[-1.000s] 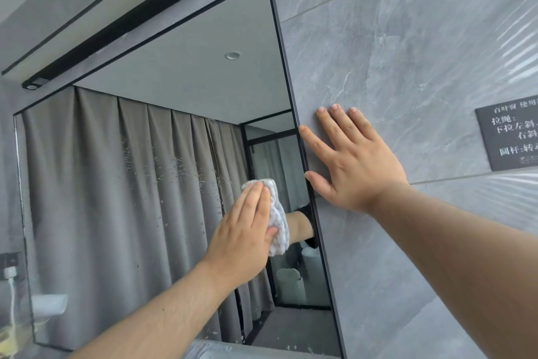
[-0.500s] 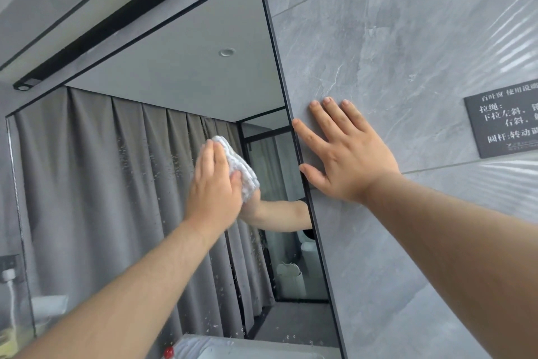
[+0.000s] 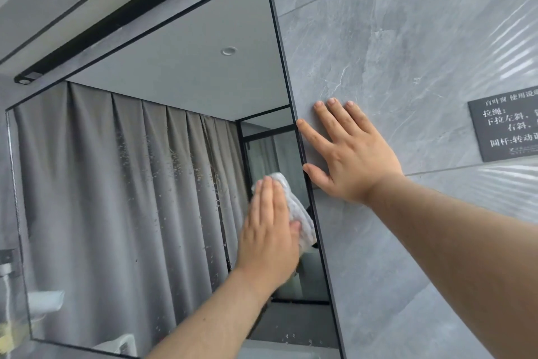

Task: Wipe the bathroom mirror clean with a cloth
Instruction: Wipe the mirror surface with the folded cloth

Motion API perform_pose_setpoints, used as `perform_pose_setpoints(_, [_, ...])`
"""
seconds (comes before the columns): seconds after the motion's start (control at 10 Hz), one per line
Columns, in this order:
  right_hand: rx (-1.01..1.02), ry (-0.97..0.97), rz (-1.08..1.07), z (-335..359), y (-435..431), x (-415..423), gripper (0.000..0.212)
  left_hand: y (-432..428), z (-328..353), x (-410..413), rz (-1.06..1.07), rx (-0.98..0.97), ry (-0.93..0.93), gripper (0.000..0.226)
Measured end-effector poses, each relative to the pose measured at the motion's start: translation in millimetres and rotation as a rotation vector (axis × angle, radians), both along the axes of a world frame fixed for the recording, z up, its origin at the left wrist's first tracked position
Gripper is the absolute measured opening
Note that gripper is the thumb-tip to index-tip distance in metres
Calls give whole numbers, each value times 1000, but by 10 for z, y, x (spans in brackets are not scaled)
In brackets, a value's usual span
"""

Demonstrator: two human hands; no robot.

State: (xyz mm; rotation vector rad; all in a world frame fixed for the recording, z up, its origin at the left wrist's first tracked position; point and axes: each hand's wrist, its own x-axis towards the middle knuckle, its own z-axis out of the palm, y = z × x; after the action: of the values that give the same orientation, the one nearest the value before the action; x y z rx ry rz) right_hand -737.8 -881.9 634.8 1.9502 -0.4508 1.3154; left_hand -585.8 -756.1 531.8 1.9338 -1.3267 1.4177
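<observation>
Head view, only one: mirror [image 3: 145, 184] fills left & centre of frame, dark thin frame, its right edge running top-centre down to lower right. Left hand [image 3: 269, 230] at lower centre, fingers straight & together, palm flat, pressing a white cloth [image 3: 294, 207] onto the glass; not clenched, thumb lies alongside the cloth edge. Cloth is bunched, pokes out above & right of the fingers, just beside the mirror's right edge, long axis approx. parallel to that edge. Right hand [image 3: 352, 160] centre-right, released, fingers spread flat on the grey wall tile [image 3: 407, 53], index tip & thumb touching the mirror frame; looks like a brace, holds nothing. Key relation: dried droplet specks [image 3: 174, 160] lie left & slightly up from the cloth, across the mid-glass, so next stroke prob. needs to go leftward, away from the edge. Left hand is nearer them; right is off the glass. Dark sign [image 3: 506, 128] at far right.
</observation>
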Motion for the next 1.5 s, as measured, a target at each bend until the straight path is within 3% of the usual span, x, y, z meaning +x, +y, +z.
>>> perform_pose_setpoints(0.4, [-1,0,-4,2,1,6,73,509,878,882,66,-442,534,61])
perform_pose_setpoints(0.6, [-2,2,-12,-2,-7,3,73,356,617,584,4,-337,393,64])
perform_pose_setpoints(0.7, [-1,1,-9,-2,-8,6,73,227,332,315,-39,-148,238,66])
perform_pose_setpoints(0.9, [-3,-2,-2,-1,-4,4,73,4,6,72,-32,104,-248,67])
perform_pose_setpoints(1.0, [-4,-10,8,-5,0,6,73,-2,170,79,-35,113,-279,68])
perform_pose_setpoints(1.1, [-8,-14,10,-9,-4,13,73,-30,570,113,-19,7,-189,66])
perform_pose_setpoints(1.3, [-5,-10,5,-5,-3,9,73,97,1641,310,1,-256,144,63])
perform_pose_setpoints(1.4, [2,-9,2,-2,-1,12,73,183,1893,364,14,-292,169,62])
perform_pose_setpoints(1.5, [4,-5,1,-5,0,8,74,204,1728,287,-23,-179,98,63])
